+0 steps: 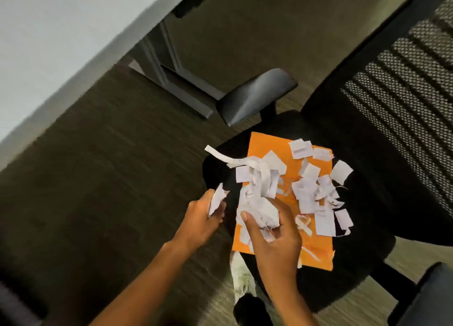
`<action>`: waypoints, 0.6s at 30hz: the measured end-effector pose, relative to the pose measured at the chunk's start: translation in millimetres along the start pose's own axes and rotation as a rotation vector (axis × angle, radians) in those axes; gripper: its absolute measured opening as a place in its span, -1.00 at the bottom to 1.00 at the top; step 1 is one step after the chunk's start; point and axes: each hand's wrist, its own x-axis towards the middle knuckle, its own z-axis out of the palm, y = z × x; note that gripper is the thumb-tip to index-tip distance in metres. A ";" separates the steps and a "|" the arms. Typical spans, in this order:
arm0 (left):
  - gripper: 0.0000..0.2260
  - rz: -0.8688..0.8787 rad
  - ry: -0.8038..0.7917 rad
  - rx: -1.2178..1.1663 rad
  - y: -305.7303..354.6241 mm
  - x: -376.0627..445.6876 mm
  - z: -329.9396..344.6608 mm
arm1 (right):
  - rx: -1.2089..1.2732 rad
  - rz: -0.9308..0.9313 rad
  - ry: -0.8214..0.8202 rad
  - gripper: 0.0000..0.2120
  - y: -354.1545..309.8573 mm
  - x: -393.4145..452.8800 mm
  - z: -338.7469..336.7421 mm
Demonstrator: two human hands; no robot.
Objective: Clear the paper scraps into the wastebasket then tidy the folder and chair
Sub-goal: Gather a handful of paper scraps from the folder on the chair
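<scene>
Dark carpet floor, pale desk top w/ grey metal leg (blurred).

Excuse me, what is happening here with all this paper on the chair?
A person is gathering white paper scraps from an orange folder that lies on the seat of a black office chair. The right hand grips a crumpled bunch of scraps, and the left hand holds a few more. Many scraps are still on the folder and seat. No wastebasket is in view.
</scene>
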 end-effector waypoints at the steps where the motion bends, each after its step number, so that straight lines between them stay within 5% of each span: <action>1: -0.88 -0.019 0.026 -0.005 -7.9 -8.6 -7.7 | 0.008 -0.009 -0.024 -0.62 -3.1 -5.3 8.1; 11: -0.95 -0.300 0.279 -0.079 -96.6 -120.2 -82.6 | -0.034 -0.058 -0.361 -0.62 -16.9 -90.0 107.2; 18: -0.63 -0.576 0.386 -0.185 -170.7 -219.4 -111.1 | -0.075 0.054 -0.546 -0.63 13.2 -169.8 174.0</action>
